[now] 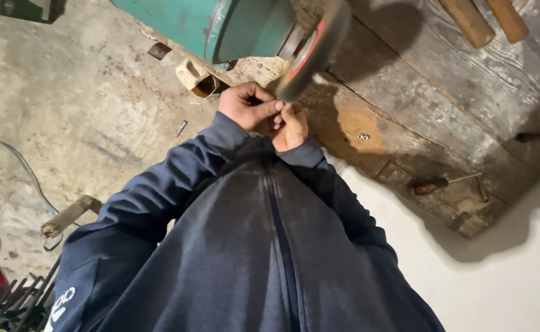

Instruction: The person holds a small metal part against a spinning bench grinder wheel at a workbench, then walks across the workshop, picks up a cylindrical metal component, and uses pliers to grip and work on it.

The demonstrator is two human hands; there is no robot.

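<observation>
Concrete floor [85, 92], stained and dusty, fills the view from nine to twelve o'clock, with a thin cable curving across it at nine. At seven o'clock we see a bundle of dark metal rods [11, 301] and, just above them, a stubby wooden handle [67, 216] lying on the floor. Something red shows at the left edge; we cannot tell what it is.

Moving toward centre, our navy zip jacket takes up the lower middle. At twelve o'clock our left hand [246, 106] and right hand [291, 128] are pressed together, fingers pinched on some small piece that we cannot make out between them. They are held right up against the edge of the grinding wheel [312, 52], which looks blurred, so we judge it is spinning. The wheel sits on a green bench grinder [221, 24]. We judge the grinding to be under way; how much remains we cannot tell, since the piece is hidden.

A small cream-coloured open container [197, 77] lies by the grinder's base at eleven o'clock; its inside is dark and we cannot tell the contents.

From one to three o'clock runs the worn wooden table [417, 104]. Two small nuts [362, 136] rest on it near our hands, a red-handled screwdriver [433, 183] lies at three o'clock, and two wooden handles [485, 21] sit at one o'clock. A pale wall fills four to five o'clock.
</observation>
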